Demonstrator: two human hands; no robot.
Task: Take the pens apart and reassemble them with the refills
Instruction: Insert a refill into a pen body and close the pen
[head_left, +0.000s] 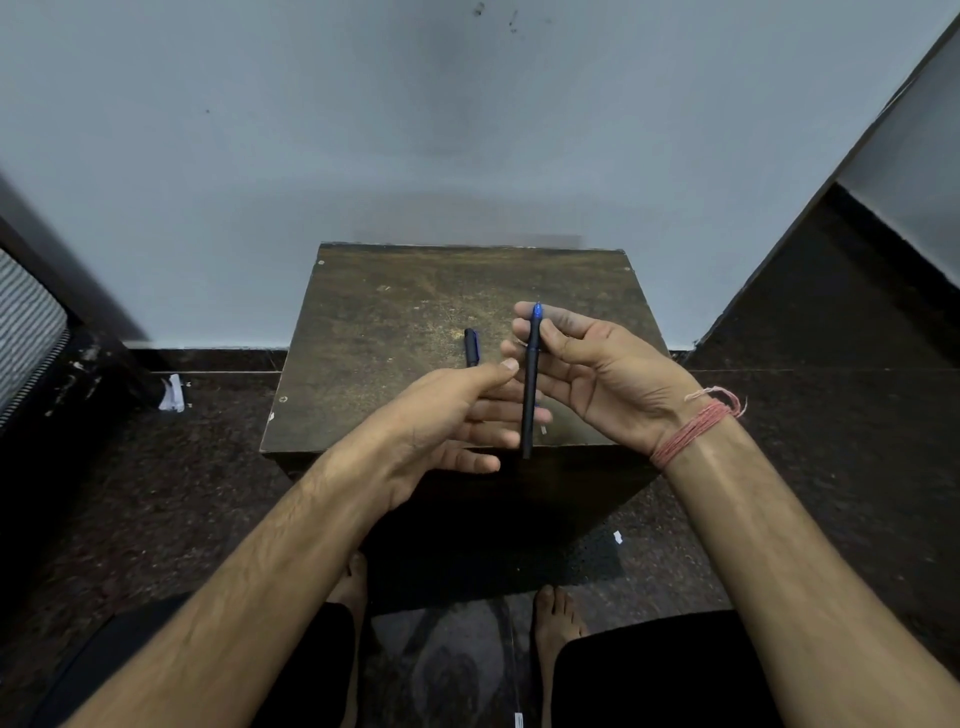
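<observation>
We sit at a small worn wooden stool (395, 312) set on a dark speckled floor (831, 415) against a pale wall (363, 130). Nearest us, over the stool's near edge, our left hand (452, 421) lies palm up with its fingers relaxed and loosely spread under the dark pen (530, 384), holding nothing that we can make out. Just beyond, our right hand (597, 374), a red thread (691, 426) round its wrist, pinches the pen's upper barrel between thumb and fingertips, blue tip pointing away. Farther back, a pen cap (471, 347) lies near the middle of the stool top. We judge the risk to be the light pinch: twisting the barrel could let the pen slip and drop off the near edge.
</observation>
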